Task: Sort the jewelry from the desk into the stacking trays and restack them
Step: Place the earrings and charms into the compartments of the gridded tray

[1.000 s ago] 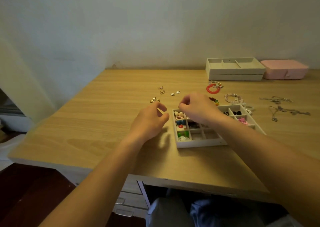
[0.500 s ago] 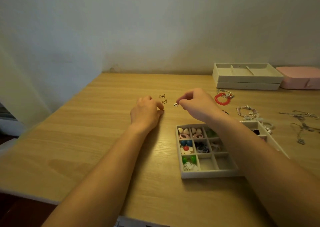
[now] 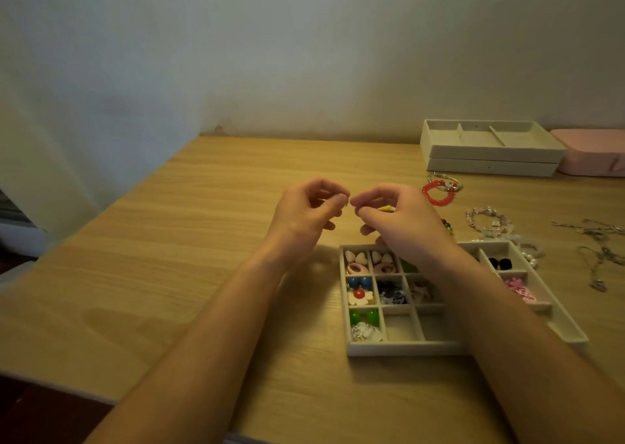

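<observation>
Desk (image 3: pixel 162 274): left half of the frame is bare wood, near edge cuts the lower left corner, wall along the back. Right half is crowded: compartment tray (image 3: pixel 406 349) lower right, part filled with jewelry, under the right forearm; stacked trays (image 3: pixel 490 161) and pink box (image 3: pixel 592 159) upper right at the wall; red bracelet (image 3: pixel 438 194), bead bracelet (image 3: pixel 487 221) and chains (image 3: pixel 598 240) loose between them. Both hands are raised at centre above the tray's far edge. Left hand (image 3: pixel 304 213) curled, thumb and forefinger pinching a tiny metal piece (image 3: pixel 346 201). Right hand (image 3: pixel 402 220) curled, fingertips just beside that piece, can't tell if it grips anything
</observation>
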Demonstrator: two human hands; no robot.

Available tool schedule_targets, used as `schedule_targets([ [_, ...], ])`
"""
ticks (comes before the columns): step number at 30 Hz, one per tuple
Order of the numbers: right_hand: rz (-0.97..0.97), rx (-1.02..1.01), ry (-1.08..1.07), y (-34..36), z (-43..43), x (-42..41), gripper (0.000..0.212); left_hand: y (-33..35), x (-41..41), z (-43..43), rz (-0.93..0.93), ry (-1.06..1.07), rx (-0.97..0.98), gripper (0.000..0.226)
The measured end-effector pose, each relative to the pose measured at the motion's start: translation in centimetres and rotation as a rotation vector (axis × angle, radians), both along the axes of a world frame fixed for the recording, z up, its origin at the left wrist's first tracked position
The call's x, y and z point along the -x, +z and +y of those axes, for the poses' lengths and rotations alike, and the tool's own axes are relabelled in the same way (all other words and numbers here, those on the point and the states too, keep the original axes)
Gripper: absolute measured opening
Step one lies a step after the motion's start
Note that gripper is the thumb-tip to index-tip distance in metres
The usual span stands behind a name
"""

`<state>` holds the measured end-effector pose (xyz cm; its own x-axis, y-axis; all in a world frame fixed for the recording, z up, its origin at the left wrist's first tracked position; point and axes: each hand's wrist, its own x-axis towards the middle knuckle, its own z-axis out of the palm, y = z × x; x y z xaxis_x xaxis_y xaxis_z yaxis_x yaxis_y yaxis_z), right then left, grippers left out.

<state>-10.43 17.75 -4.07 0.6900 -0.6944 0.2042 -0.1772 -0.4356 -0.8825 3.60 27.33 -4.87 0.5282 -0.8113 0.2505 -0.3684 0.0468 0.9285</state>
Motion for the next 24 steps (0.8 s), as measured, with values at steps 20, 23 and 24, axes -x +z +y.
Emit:
schedule_targets([
  [20,-0.117,0.126,0.085,-0.3,0.4,-0.1,0.011,0.2,0.3,1.3,0.521,-0.139,0.12,0.026],
  [23,-0.097,0.171,0.034,-0.5,0.2,-0.1,0.007,0.2,0.5,1.3,0.472,-0.152,0.08,0.022],
  [24,-0.091,0.189,0.021,-0.5,0.2,-0.1,0.006,0.2,0.5,1.3,0.438,-0.151,0.066,0.018],
])
